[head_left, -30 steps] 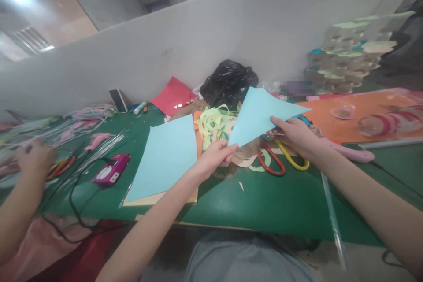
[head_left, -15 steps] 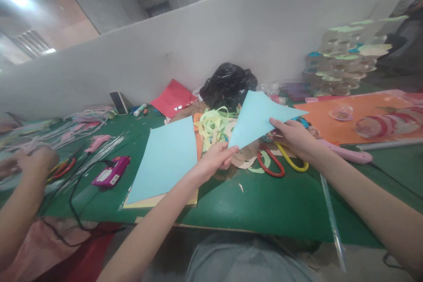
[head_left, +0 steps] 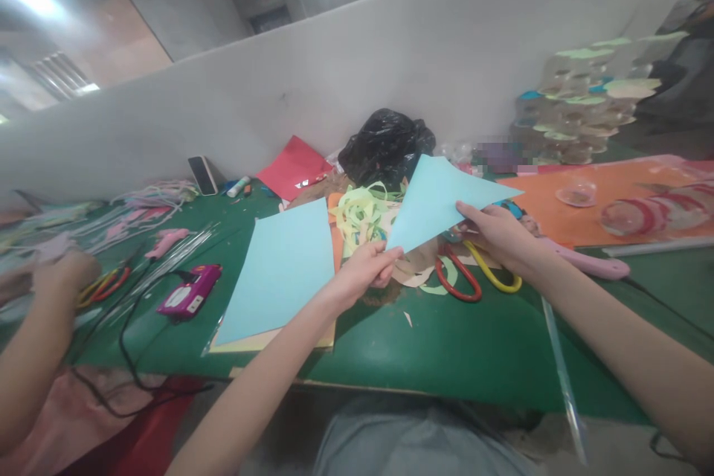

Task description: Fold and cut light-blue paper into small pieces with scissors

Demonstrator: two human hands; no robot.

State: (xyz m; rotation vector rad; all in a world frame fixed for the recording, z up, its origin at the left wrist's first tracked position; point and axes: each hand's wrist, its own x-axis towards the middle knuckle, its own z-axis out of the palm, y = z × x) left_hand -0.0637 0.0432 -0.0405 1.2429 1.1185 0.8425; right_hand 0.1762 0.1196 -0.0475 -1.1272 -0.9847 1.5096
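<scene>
Barely moved, the light-blue paper [head_left: 435,197] tapers sharply rightward.

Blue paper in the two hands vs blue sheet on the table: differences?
The held paper is roughly triangular; the table sheet looks four-sided. The held paper is raised, pinched by the left hand and right hand; the table sheet lies on yellow paper. The held paper looks smaller than the table sheet. Both are light blue.

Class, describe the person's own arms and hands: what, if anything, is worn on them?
The left forearm and right forearm are bare, with no sleeves in view. The left hand and right hand are ungloved; no watch, bracelet or marking shows at either wrist.
</scene>
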